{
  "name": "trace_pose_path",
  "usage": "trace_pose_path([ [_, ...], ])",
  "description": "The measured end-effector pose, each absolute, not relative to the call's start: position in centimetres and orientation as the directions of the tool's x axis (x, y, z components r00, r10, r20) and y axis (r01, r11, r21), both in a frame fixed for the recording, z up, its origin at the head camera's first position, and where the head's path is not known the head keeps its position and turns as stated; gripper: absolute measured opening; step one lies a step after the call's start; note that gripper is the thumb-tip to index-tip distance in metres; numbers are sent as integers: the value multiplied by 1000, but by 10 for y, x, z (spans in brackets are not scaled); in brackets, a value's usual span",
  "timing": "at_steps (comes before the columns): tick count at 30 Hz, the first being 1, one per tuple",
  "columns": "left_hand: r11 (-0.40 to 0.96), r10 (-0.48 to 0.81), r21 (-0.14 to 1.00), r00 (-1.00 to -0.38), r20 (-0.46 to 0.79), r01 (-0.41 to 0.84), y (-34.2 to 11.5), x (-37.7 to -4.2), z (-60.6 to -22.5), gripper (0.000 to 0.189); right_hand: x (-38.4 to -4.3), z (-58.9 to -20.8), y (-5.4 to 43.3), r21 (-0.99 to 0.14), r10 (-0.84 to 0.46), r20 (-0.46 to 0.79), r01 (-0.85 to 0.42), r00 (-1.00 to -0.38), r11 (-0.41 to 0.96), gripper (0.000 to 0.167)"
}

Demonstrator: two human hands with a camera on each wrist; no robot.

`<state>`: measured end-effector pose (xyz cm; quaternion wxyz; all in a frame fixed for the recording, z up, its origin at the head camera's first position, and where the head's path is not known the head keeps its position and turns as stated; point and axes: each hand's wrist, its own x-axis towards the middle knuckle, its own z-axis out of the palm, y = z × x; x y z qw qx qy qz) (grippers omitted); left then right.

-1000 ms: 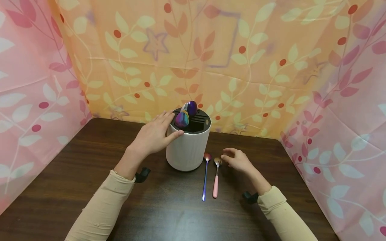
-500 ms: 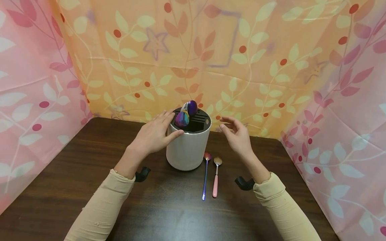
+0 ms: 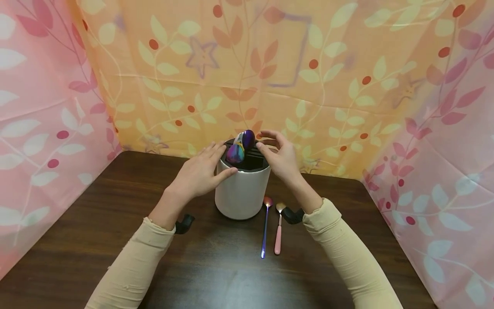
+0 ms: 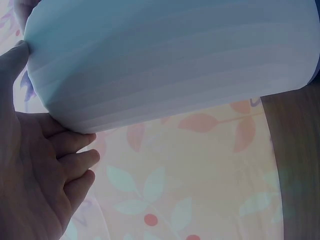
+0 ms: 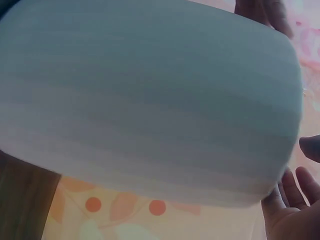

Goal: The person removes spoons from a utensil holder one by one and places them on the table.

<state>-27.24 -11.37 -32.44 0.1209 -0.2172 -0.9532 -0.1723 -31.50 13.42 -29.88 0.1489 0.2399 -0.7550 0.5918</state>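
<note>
A white cylindrical utensil holder [image 3: 241,195] with a black slotted top stands on the table. Out of the top stick a rainbow-coloured spoon [image 3: 235,153] and a dark purple spoon [image 3: 248,138], bowls up. My left hand [image 3: 197,174] rests at the left of the rim, fingers nearly straight, thumb across the front; the left wrist view has its fingertips against the white wall. At the right of the rim is my right hand [image 3: 281,156], thumb and fingers apart and lightly bent, close to the purple spoon. Nothing shows between them.
To the holder's front right, a long spoon with a blue-purple handle [image 3: 264,231] and a pink-handled spoon [image 3: 278,238] lie side by side on the dark wooden table [image 3: 216,274]. Patterned cloth [image 3: 339,103] hangs around the back and sides.
My right hand has risen from beside the pink-handled spoon and moved up and left to the holder's rim. My left hand has stayed on the rim; both loose spoons lie unmoved.
</note>
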Motion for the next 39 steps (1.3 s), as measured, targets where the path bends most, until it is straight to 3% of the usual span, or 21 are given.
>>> trace_pose_path([
  [8,846,372,276,-875,309,457,-111,-273,-325,95,-322,-295,124,-814,-198,477,-515,-856,268,41],
  [20,843,375,276,-872,314,462,-111,-272,-324,94,-321,-294,121,-819,-220,469,-514,-855,255,42],
  [39,847,371,277,-878,304,454,-110,-271,-323,95,-311,-292,122,-859,-182,493,-509,-851,58,40],
])
